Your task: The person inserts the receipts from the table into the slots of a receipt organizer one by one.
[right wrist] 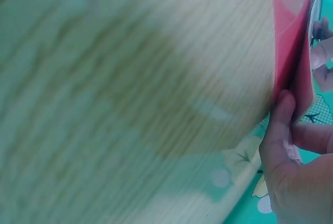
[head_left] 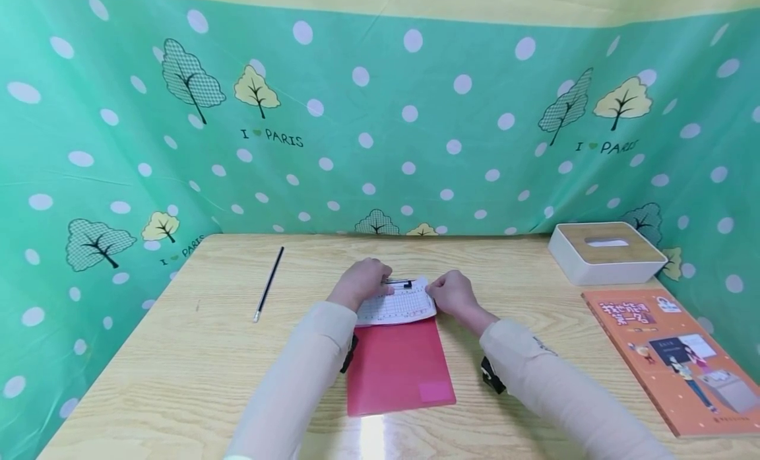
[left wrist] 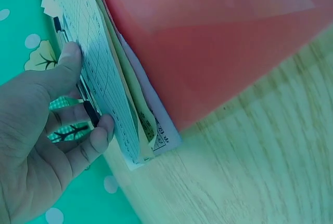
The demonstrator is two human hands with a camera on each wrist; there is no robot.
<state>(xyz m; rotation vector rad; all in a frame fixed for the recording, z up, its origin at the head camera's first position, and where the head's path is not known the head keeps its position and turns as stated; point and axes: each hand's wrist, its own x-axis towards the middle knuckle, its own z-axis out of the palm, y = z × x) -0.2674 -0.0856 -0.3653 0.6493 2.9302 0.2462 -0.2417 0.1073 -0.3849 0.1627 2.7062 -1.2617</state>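
Observation:
A red folder lies on the wooden table in front of me. At its far end a stack of printed paper slips with grids sits raised under a metal clip with black ends. My left hand grips the clip; in the left wrist view its thumb presses near the slips' edge and its fingers curl by the clip's black end. Layered slips fan apart slightly there. With thumb and finger, my right hand pinches the folder's far right corner, also seen in the right wrist view.
A black pencil lies to the left. At the back right stands a white tissue box with a wooden lid, and an orange book lies before it. A green polka-dot curtain hangs behind the table.

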